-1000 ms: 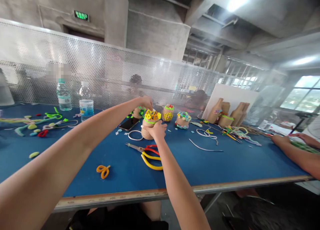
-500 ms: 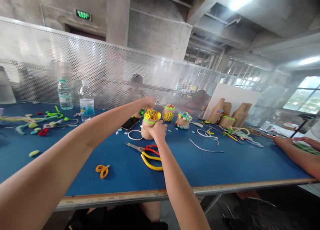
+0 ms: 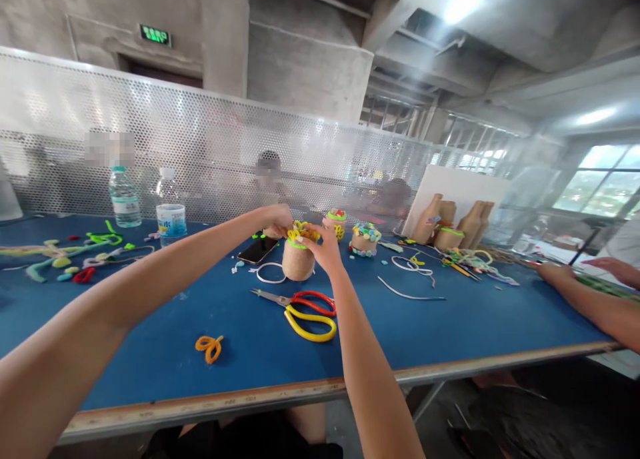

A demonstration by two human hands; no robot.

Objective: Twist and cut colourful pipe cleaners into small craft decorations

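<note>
A twine-wrapped small vase (image 3: pixel 299 260) stands on the blue table (image 3: pixel 150 352), with a green band and a yellow pipe-cleaner ornament (image 3: pixel 303 232) at its top. My right hand (image 3: pixel 324 249) grips that ornament from the near side. My left hand (image 3: pixel 276 219) is curled just behind it, above a second vase (image 3: pixel 273 233) that it mostly hides. Its fingertips are partly hidden. Scissors with red and yellow handles (image 3: pixel 310 316) lie below my right forearm (image 3: pixel 365 352).
A phone (image 3: pixel 257 249) lies behind the scissors. Decorated vases (image 3: pixel 365 240) stand to the right, with plain ones (image 3: pixel 449 220) beyond. Pipe-cleaner pieces (image 3: pixel 55 254) and water bottles (image 3: pixel 124 198) are at the left. A co-worker's hand (image 3: pixel 555 274) rests at the right edge.
My right hand has moved up from the vase's side onto its yellow ornament. My left hand has shifted slightly lower, and the red-and-yellow handles now show more fully.
</note>
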